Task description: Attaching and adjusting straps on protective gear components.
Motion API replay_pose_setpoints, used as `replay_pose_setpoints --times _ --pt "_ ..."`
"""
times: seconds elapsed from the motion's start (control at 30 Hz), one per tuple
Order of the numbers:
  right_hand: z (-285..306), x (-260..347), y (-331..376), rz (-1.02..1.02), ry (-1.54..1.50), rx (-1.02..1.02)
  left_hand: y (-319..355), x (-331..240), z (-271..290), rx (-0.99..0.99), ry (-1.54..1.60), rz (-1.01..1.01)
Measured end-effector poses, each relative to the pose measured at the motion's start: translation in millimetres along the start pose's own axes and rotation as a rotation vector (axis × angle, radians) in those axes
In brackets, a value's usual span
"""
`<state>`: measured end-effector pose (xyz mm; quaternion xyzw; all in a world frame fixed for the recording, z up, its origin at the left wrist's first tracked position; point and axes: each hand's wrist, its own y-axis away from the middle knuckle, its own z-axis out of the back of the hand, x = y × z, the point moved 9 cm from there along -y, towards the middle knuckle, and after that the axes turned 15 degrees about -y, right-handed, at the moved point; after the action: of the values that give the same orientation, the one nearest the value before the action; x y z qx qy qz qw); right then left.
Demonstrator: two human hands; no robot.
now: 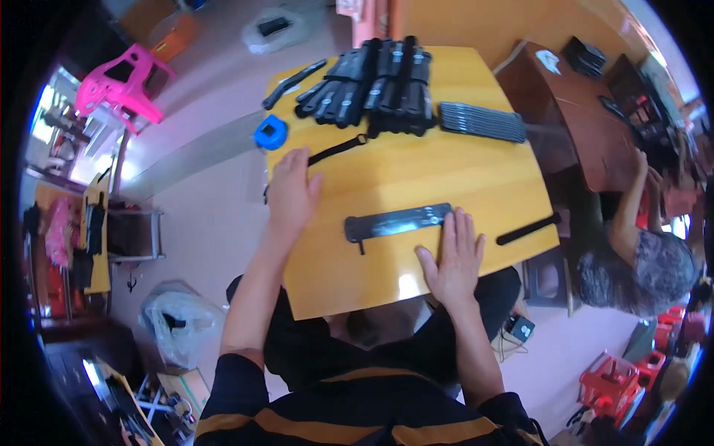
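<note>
Here, we find the dark flat strip (398,221) lying across the middle of the yellow table (357,286), a small tab projecting near its left end; the right hand (455,256) rests palm down, thumb spread wide, index finger at the strip's right end; the left hand (292,192) lies over the left part of the black strap (338,149) — we cannot tell whether its fingers grip it; beyond the strap we see the black bundles (401,89), with the blue device (271,132) left of them.
</note>
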<state>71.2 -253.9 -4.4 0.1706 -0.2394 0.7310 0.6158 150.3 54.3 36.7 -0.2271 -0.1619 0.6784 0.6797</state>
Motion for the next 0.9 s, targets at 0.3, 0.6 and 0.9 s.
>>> replay_pose_setpoints --times 0.3,0.6,0.9 --pt "0 2 1 0.058 -0.054 -0.071 1 15 -14 0.078 -0.135 -0.131" --pt "57 29 33 0.237 -0.669 -0.381 58 -3 78 0.065 0.415 0.214" --pt "-2 89 41 -0.121 -1.790 0.052 141 -105 121 0.190 0.797 0.239"
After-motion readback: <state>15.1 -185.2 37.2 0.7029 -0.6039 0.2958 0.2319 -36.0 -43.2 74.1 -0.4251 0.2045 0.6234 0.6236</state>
